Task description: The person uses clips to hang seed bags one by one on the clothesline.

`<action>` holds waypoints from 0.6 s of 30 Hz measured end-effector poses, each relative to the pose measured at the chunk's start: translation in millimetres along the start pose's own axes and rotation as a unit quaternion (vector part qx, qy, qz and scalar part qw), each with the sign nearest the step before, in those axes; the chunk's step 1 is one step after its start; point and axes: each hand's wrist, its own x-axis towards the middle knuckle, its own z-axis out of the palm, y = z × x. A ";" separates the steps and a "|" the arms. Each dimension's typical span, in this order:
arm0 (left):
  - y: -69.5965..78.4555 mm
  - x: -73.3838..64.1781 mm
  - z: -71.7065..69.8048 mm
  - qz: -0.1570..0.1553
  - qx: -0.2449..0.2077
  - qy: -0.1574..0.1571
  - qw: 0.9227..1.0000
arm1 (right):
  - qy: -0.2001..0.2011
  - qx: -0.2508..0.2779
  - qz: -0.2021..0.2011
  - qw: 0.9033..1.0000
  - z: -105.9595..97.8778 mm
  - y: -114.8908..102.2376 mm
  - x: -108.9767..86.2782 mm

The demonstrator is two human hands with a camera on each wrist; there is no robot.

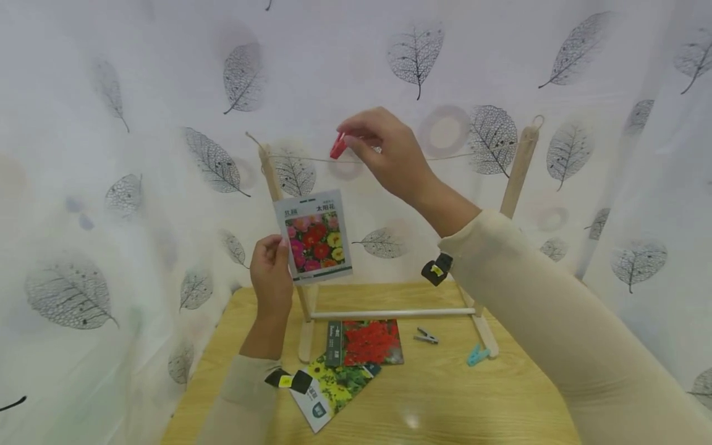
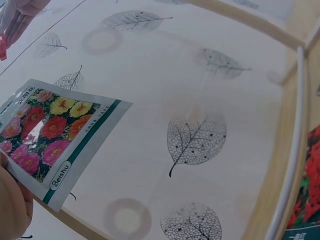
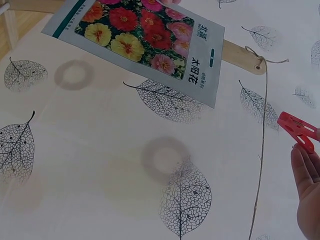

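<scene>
My left hand (image 1: 271,272) pinches a seed packet (image 1: 316,241) by its left edge and holds it upright below the string. Bright pink, red and yellow flowers cover the packet's front. Higher up, my right hand (image 1: 389,151) grips a red clothespin (image 1: 337,146) between thumb and fingers, close to the string (image 1: 456,156). In the right wrist view the red clothespin (image 3: 298,131) lies just to one side of the string (image 3: 261,160), apart from it. The string runs between two wooden posts, and the packet (image 3: 145,40) does not touch it.
On the wooden table (image 1: 445,408) lie a red-flower packet (image 1: 371,342) and a yellow-flower packet (image 1: 336,386), partly overlapping. A grey clothespin (image 1: 426,335) and a blue clothespin (image 1: 478,355) are to their right. The stand's white crossbar (image 1: 389,314) passes behind them. A leaf-print curtain (image 1: 167,216) hangs behind.
</scene>
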 end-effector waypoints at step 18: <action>9.0 7.3 6.7 -0.004 -0.028 -0.001 1.000 | -0.058 -0.053 0.000 0.997 4.2 -5.6 24.9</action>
